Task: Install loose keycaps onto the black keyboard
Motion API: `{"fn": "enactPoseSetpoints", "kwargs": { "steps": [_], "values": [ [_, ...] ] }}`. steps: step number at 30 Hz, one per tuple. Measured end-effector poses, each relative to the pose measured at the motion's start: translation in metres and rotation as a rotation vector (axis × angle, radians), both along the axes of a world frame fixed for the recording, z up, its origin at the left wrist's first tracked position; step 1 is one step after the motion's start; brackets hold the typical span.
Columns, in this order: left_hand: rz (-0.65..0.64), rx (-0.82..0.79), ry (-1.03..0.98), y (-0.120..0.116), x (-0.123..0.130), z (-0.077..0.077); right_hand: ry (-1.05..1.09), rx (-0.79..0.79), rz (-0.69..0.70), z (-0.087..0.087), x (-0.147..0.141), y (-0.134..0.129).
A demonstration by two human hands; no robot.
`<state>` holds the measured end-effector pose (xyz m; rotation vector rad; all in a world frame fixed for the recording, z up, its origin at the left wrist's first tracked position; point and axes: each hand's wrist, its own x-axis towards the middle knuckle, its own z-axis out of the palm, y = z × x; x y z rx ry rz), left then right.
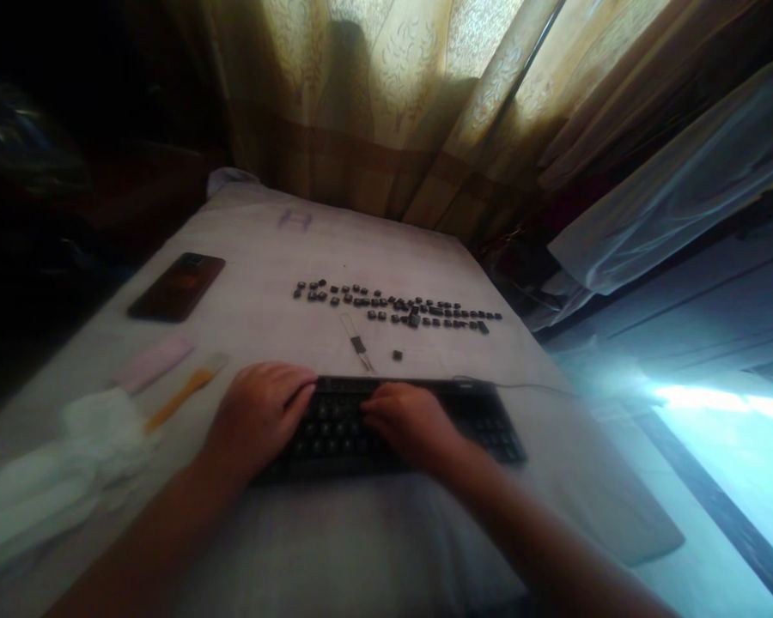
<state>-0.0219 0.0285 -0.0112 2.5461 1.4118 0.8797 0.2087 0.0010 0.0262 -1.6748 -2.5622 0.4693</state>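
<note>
A black computer keyboard [335, 429] lies across the near part of the white-covered surface. My left hand [264, 416] is closed around its left end, thumb over the top edge. Over the middle of the keys, my right hand [412, 421] has its fingers pressed together and pointing down at the key area; whatever sits under the fingertips is hidden. Just behind the keyboard are a single loose keycap [398, 354] and a wire keycap puller [359, 345] with a dark handle. Farther back, several loose black keycaps [414, 318] lie in uneven rows.
To the left are a dark phone [179, 287], a pink cloth or sponge [153, 362], a brush with an orange handle [184, 396] and a crumpled white cloth [96, 438]. The keyboard's cable [528, 385] runs off to the right. A patterned curtain [386, 112] hangs behind the surface.
</note>
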Motion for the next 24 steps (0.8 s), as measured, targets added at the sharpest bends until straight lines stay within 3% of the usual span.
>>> {"fn": "enactPoseSetpoints", "kwargs": {
  "steps": [9,16,24],
  "values": [
    [-0.007,0.001,-0.009,0.0,0.0,0.0,-0.258,-0.064,0.06,0.012,-0.016,0.008],
    [-0.006,-0.026,0.02,0.003,-0.002,-0.004,-0.124,-0.124,-0.009,0.013,-0.01,0.005],
    [-0.003,-0.04,0.011,0.003,-0.002,-0.007,-0.026,-0.02,0.008,-0.002,-0.002,0.001]
  ]
}}
